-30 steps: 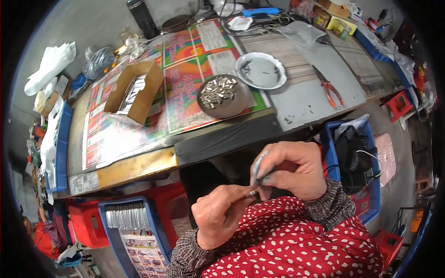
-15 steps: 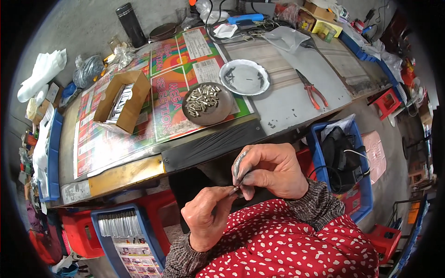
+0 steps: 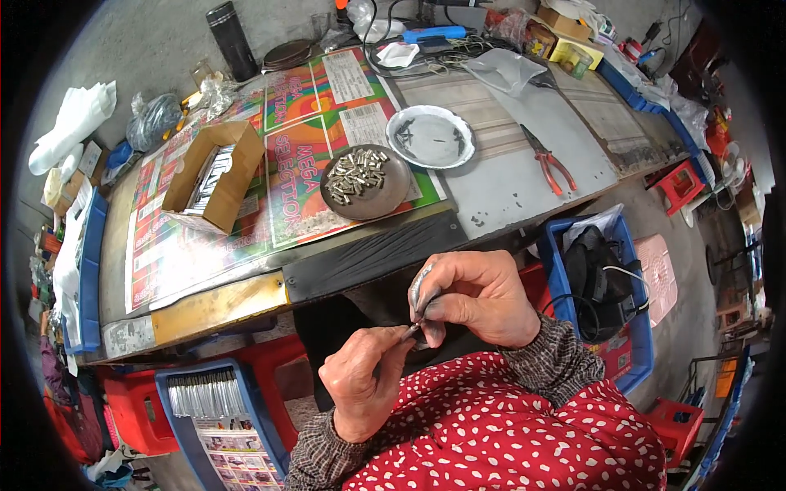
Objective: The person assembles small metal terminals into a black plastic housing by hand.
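In front of my lap, my left hand [image 3: 368,380] pinches a small silvery metal piece [image 3: 414,326] between thumb and fingertips. My right hand [image 3: 479,303] closes in a pinch at the same spot, its fingertips meeting those of the left; what it grips is too small to make out. A silvery wrap [image 3: 419,285] covers one finger of the right hand. On the bench beyond, a round dark dish [image 3: 391,200] holds many short metal cylinders. Touching it, a white-rimmed plate [image 3: 458,155] bears small dark slivers.
An open cardboard box [image 3: 237,184] with thin packed pieces stands left on the printed sheet. Red-handled pliers [image 3: 553,172] lie to the right. Blue crates flank my lap: the left crate [image 3: 176,417] holds silvery rods, the right crate [image 3: 643,352] a black bag.
Both hands keep the same pinch with hardly any movement. The whole view has shifted very slightly; nothing on the bench has moved.
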Motion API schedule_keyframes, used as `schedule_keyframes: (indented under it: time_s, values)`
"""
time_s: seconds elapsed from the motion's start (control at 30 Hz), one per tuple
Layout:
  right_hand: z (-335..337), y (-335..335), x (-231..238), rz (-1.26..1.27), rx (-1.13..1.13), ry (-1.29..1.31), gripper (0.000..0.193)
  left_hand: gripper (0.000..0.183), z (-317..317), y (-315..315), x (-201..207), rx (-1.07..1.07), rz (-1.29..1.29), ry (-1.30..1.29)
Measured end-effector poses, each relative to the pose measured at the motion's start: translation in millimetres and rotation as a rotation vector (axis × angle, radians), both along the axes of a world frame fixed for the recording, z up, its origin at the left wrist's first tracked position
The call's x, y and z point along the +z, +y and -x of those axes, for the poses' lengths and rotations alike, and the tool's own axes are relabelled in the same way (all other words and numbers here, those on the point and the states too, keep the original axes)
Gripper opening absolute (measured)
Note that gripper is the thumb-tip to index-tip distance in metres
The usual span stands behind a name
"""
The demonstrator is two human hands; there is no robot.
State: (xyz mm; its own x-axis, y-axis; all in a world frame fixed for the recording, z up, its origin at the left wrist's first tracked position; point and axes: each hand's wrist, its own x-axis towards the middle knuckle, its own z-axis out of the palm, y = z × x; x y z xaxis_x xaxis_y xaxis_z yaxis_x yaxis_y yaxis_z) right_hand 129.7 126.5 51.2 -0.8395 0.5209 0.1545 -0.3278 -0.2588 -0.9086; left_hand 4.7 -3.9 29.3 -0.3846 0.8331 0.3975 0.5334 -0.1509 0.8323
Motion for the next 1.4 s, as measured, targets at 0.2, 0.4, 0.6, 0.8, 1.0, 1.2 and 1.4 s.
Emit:
schedule_keyframes:
  time_s: [0.2,0.4,0.6,0.8,1.0,1.2,1.4]
  values:
    - [-0.2,-1.0,4.3,-0.213,-0.054,-0.025,0.005,0.017,-1.0,2.0,-2.9,0.043,-0.067,0.133]
    - [2.0,1.0,1.0,-0.272,-0.077,-0.036,0.006,0.017,-3.4,9.0,-4.3,0.092,-0.130,0.164]
    - [4.6,-0.8,-1.8,-0.304,-0.167,-0.104,0.005,0.016,2.2,7.7,-3.4,0.058,-0.035,0.113]
    - [3.9,4.6,-3.7,-0.532,-0.175,-0.104,0.006,0.017,2.9,9.0,-9.4,0.069,-0.064,0.108]
    - [13.0,11.2,-4.6,-0.470,-0.166,-0.139,0.009,0.016,9.7,12.7,-9.8,0.104,-0.063,0.097]
    - [36.3,55.0,-5.6,-1.003,-0.371,-0.340,0.016,0.011,27.3,8.5,-20.1,0.121,-0.045,0.009]
    - [64.0,96.5,-20.5,-1.469,-0.519,-0.417,0.011,0.011,38.0,7.2,-31.4,0.140,-0.017,-0.023]
